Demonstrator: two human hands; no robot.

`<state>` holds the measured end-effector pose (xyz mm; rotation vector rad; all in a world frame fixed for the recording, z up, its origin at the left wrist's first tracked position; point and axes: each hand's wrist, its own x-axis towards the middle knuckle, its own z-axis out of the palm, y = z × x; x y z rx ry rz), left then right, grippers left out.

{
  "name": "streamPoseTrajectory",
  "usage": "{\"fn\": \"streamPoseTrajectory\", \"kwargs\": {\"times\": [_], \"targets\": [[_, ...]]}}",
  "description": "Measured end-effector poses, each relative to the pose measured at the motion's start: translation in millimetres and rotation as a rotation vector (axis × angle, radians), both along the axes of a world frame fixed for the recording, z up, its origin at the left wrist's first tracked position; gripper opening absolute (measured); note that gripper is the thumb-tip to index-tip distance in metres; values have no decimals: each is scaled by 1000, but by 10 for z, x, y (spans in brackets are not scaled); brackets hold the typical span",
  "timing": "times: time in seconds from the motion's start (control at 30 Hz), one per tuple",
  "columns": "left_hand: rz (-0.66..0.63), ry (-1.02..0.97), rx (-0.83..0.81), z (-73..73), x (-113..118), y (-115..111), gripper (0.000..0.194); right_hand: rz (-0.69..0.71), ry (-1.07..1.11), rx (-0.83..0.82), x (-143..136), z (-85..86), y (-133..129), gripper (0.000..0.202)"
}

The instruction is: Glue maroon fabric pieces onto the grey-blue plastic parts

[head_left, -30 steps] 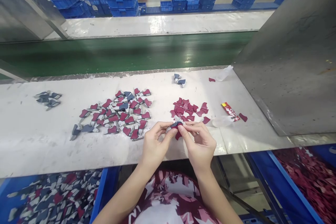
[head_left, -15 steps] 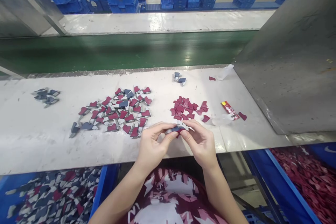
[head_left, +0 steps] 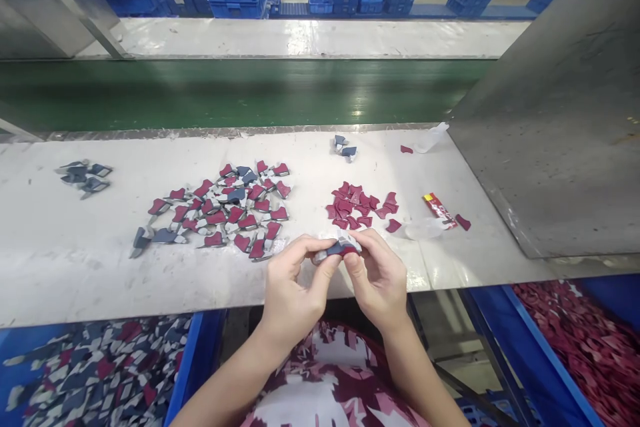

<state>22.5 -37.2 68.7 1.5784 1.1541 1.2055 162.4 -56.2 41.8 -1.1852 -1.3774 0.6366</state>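
Between my two hands, over the table's front edge, is a small grey and navy part (head_left: 336,247) with a dark red piece on its right side. My left hand (head_left: 295,280) pinches its left end between thumb and fingers. On the right end, my right hand (head_left: 379,275) has its thumb against the dark red piece. Just beyond my hands lies a pile of flat dark red pieces (head_left: 354,203). A larger heap of grey parts with red or navy faces (head_left: 225,210) is spread to the left. Two navy and grey parts (head_left: 345,148) lie farther back.
Several navy parts (head_left: 84,177) lie far left. A red wrapper (head_left: 439,209) and clear plastic (head_left: 425,229) are at the right, beside a metal panel (head_left: 560,120). Blue bins of parts (head_left: 193,353) and red pieces (head_left: 550,353) stand below the table. A green belt (head_left: 280,93) runs behind.
The held part has tilted slightly, and my right thumb has shifted on the dark red piece. The view has moved a little.
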Motion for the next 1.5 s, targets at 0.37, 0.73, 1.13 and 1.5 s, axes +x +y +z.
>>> {"fn": "streamPoseTrajectory", "kwargs": {"times": [0.37, 0.73, 1.13, 1.5], "targets": [[-32, -15, -36, -17, -35, 15, 14, -6, 412, -301, -152, 64, 43, 17], [67, -163, -352, -165, -72, 173, 15, -5, 295, -440, -109, 3, 105, 41], [85, -341, -446, -205, -144, 221, 18, -30, -50, -281, -221, -103, 159, 27], [-89, 363, 20, -156, -802, 1202, 43, -140, -167, -240, -736, -449, 1086, 44]]}}
